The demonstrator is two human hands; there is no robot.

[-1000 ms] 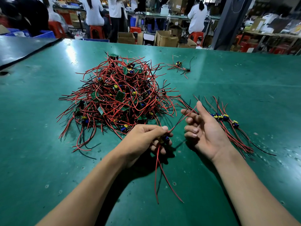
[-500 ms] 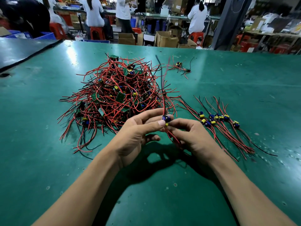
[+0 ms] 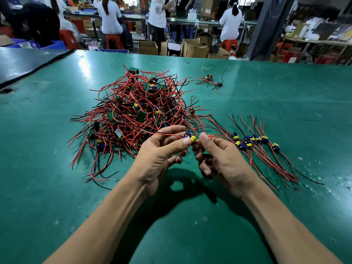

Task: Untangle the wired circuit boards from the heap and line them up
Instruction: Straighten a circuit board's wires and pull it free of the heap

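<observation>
A tangled heap of small green circuit boards with red and black wires lies on the green table, left of centre. My left hand pinches one small board with blue and yellow parts between thumb and fingers. My right hand pinches that board's red wires just to its right. Both hands hover above the table in front of the heap. To the right, a row of separated boards lies side by side, wires trailing toward me.
A lone wired board lies behind the heap, toward the far edge. A dark mat covers the table's far left corner. Beyond the table are cardboard boxes, red stools and people in white coats at other benches.
The wires that stood upright from the board half a second ago now lie sideways between my hands. My right hand, open a second ago, now pinches the wires.
</observation>
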